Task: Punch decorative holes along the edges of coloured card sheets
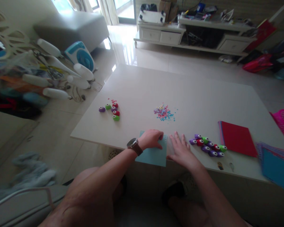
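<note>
A light blue sheet of paper (151,156) lies at the table's near edge and overhangs it slightly, with small marks or holes along its far and right sides. My left hand (152,138), wearing a watch (133,143) on the wrist, rests over the paper with its fingers bent and a gap between thumb and forefinger. Just right of the sheet, my right hand (180,149) lies flat on the table, fingers spread and holding nothing. Beyond both hands is a heap of tiny coloured paper pieces (164,113).
Small purple, green and red eye-topped objects sit in a left group (115,113) and a right group (209,145). Farther right are a red paper stack (239,138) and blue sheets (276,165) past the table edge. Two small items (220,165) lie near the front edge.
</note>
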`<state>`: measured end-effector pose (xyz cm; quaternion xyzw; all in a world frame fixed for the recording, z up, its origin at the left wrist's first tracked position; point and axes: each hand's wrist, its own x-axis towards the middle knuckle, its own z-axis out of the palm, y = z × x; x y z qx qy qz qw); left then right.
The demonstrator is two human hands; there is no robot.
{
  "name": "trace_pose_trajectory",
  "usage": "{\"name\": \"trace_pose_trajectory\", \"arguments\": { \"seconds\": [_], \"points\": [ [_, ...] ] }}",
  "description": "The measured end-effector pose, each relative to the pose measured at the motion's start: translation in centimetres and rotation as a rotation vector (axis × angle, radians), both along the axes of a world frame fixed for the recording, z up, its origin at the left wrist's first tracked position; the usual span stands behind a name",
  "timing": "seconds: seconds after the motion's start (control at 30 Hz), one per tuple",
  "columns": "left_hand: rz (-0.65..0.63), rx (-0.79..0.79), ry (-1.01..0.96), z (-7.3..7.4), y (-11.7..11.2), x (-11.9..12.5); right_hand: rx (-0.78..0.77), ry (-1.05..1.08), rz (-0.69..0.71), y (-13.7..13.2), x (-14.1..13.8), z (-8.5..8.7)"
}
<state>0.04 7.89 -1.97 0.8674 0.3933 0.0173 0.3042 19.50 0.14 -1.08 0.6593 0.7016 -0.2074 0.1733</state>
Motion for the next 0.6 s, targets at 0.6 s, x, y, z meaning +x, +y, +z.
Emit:
{"name": "trace_pose_trajectory", "arguments": {
  "seconds": [0.6],
  "points": [
    [-0.004, 0.009, -0.005, -0.05, 0.00, 0.02, 0.010, 0.009, 0.000, -0.09, -0.04, 0.10]
  ]
}}
